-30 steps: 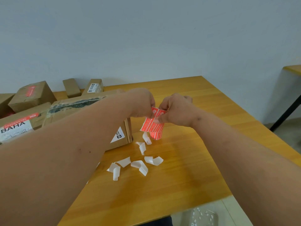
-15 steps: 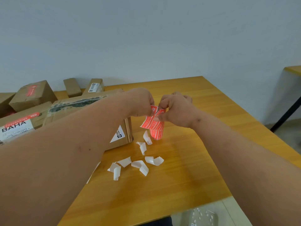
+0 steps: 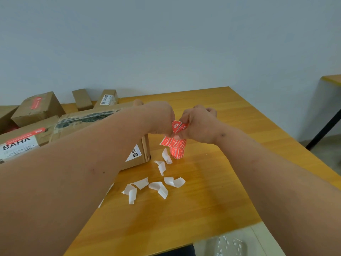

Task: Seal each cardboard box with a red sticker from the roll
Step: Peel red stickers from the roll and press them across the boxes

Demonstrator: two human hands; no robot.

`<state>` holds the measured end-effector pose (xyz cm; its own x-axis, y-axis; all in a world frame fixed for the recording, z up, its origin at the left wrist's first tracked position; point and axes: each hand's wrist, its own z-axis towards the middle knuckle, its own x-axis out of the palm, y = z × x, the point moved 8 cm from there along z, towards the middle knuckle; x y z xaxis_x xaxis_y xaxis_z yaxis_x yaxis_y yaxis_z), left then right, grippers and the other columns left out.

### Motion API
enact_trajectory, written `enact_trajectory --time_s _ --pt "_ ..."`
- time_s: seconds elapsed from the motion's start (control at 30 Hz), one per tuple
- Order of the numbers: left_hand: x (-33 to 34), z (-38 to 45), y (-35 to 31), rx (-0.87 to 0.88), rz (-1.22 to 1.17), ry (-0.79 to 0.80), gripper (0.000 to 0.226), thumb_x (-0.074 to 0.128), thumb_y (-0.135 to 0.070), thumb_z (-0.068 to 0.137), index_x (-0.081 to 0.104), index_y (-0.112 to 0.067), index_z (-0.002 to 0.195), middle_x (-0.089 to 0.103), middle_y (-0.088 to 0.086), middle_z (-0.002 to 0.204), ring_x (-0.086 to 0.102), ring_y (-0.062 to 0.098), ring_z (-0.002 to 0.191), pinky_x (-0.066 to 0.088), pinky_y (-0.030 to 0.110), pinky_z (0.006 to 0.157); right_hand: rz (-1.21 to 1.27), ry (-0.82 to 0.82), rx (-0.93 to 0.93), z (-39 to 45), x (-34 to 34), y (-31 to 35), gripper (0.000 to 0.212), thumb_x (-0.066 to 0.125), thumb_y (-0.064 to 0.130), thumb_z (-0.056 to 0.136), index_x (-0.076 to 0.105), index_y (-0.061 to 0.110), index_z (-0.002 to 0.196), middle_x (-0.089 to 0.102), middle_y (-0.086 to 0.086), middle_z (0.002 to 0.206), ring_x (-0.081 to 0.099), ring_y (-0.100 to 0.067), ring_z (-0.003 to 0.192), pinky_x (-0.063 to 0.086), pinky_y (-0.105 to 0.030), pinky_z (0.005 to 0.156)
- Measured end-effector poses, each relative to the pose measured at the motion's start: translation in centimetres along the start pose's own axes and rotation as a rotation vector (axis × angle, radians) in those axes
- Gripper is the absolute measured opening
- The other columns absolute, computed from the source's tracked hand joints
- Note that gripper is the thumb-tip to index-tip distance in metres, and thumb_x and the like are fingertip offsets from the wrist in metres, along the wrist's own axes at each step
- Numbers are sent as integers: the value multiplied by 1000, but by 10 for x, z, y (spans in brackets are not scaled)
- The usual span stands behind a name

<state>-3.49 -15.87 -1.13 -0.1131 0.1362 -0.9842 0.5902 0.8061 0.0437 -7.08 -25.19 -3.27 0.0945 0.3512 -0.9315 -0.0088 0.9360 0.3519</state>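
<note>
Both hands meet above the middle of the wooden table (image 3: 212, 182). My left hand (image 3: 160, 117) and my right hand (image 3: 197, 122) each pinch the top of a strip of red stickers (image 3: 173, 141). The strip hangs down to a small red roll (image 3: 177, 152) whose lower end is near the tabletop. A large cardboard box (image 3: 136, 154) with a triangular white label lies just left of the roll, partly behind my left forearm. Two boxes at the far left, one marked BAHA (image 3: 18, 145) and one smaller (image 3: 36, 108), carry red stickers.
Several curled white backing papers (image 3: 158, 187) lie scattered on the table in front of the roll. Two small boxes (image 3: 96, 100) stand against the wall at the back. Another table (image 3: 332, 80) is at the right edge; floor shows below.
The hands have stayed together on the strip. The top of the strip between the fingertips is now folded and split further apart; the roll hangs in the same place.
</note>
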Motion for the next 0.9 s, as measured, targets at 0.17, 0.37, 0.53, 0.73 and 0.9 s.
enact_trajectory --time_s 0.17,0.37,0.53,0.73,0.9 --pt "3 0 1 14 -160 44 20 71 -37 85 74 -19 92 57 -2 73 50 15 72 42 35 73 -14 -12 -14 0 -1 0 19 72 44 83 75 28 93 58 16 101 34 -16 120 19 -43 102" --pt "-1 -3 2 13 -286 40 19 73 -28 85 74 -14 98 65 1 85 50 11 74 36 22 56 16 -49 -30 -1 -4 1 20 74 44 81 73 26 91 60 14 103 36 -15 120 19 -40 100" --pt "-2 -4 1 23 -305 35 12 71 -27 87 67 -17 83 51 -6 65 44 9 60 30 22 52 52 -47 -17 -3 -4 0 17 75 41 81 72 25 88 60 15 100 37 -14 117 19 -39 99" --pt "-2 -3 -2 64 -251 32 27 66 -28 91 56 -22 66 50 -6 62 42 9 58 33 22 55 45 9 23 -1 -1 -1 17 76 41 77 63 30 75 64 14 84 37 -14 118 20 -42 102" --pt "0 1 2 40 -142 4 33 68 -39 85 55 -20 62 48 -4 62 43 14 62 40 36 74 -32 35 20 1 4 0 11 74 40 78 68 31 75 67 12 91 36 -15 120 18 -42 103"
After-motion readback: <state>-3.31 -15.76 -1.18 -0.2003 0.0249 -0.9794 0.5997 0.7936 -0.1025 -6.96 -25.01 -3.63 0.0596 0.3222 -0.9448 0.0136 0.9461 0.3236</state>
